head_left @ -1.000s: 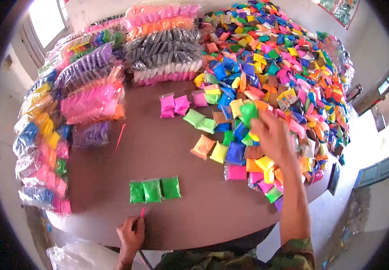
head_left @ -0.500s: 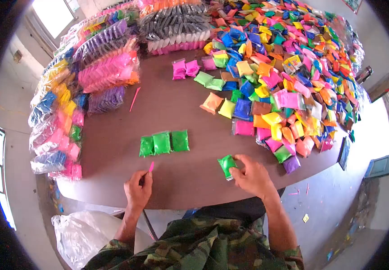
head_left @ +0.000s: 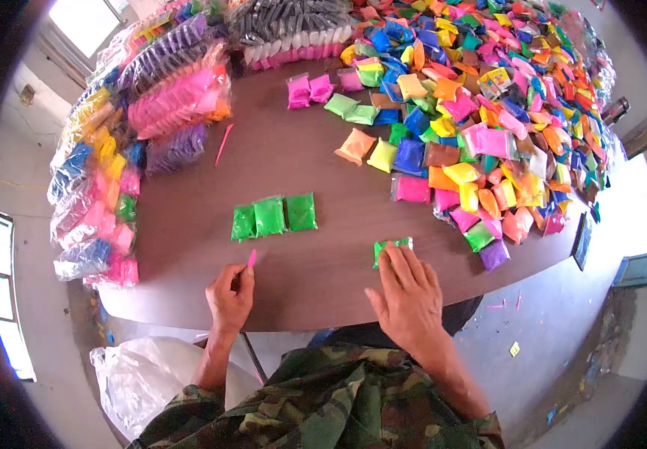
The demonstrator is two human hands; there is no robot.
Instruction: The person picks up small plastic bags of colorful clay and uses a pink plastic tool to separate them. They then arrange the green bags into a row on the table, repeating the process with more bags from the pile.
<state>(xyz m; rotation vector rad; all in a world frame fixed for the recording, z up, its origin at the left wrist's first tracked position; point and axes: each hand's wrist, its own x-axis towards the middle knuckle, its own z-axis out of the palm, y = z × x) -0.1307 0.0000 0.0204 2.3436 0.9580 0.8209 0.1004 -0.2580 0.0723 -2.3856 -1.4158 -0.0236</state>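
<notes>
Near the table's front edge, my left hand (head_left: 231, 298) is closed on a small pink stick (head_left: 252, 258), whose tip points up from between thumb and fingers. To the right, my right hand (head_left: 410, 299) lies flat with its fingertips over a green packet (head_left: 380, 253), thumb spread away, and the fingers cover most of that packet. Ahead of my left hand, three green packets lie side by side in a row: a left one (head_left: 243, 223), a middle one (head_left: 269, 217) and a right one (head_left: 300, 212).
A large heap of mixed coloured packets (head_left: 473, 127) covers the table's right side. Stacked bagged packets (head_left: 177, 97) stand at the left and back. A pink strip (head_left: 224, 144) lies on the brown table (head_left: 181, 254). A clear plastic bag (head_left: 140, 378) is below at the left.
My right hand has gone from gripping the green packet at its side to lying flat over it on the table. The view has shifted slightly; my left hand keeps its hold.
</notes>
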